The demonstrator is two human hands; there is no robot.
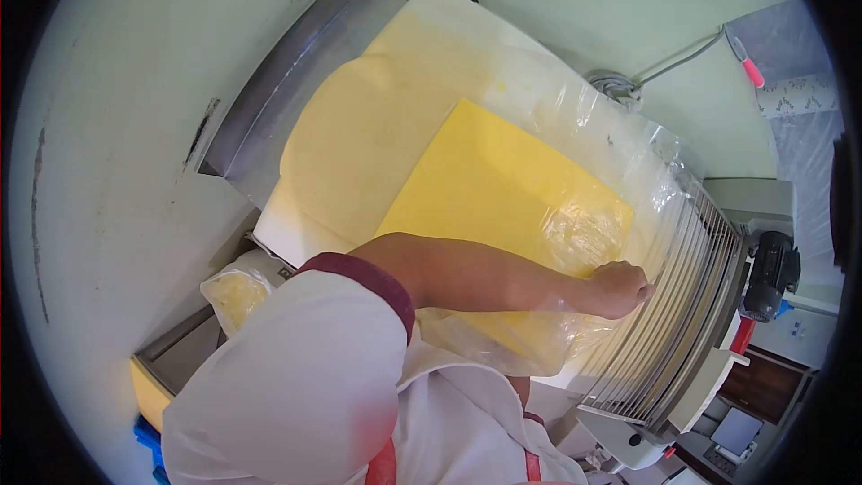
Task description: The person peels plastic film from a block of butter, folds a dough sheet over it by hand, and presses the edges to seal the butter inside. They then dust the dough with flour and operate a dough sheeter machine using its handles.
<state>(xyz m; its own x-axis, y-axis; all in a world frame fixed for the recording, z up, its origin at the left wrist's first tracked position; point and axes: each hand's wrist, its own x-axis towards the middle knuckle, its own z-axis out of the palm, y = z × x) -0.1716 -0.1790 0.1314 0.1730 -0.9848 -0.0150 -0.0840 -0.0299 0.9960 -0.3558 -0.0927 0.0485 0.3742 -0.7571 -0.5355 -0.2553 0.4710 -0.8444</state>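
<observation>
My left arm reaches across to the right, and my left hand is closed in a fist on crinkled clear plastic film. This film lies over the right part of a flat, smooth yellow slab that looks like a butter sheet. Under the slab is a wide, pale sheet of dough with a rounded left end. Of my right arm only a bit of skin and a maroon cuff show below the film; the right hand is hidden.
The dough rests on a white belt of what looks like a dough sheeter. A metal rod guard stands close to the right of my left hand. A metal tray juts out at the left end. A plastic bag with yellow contents sits lower left.
</observation>
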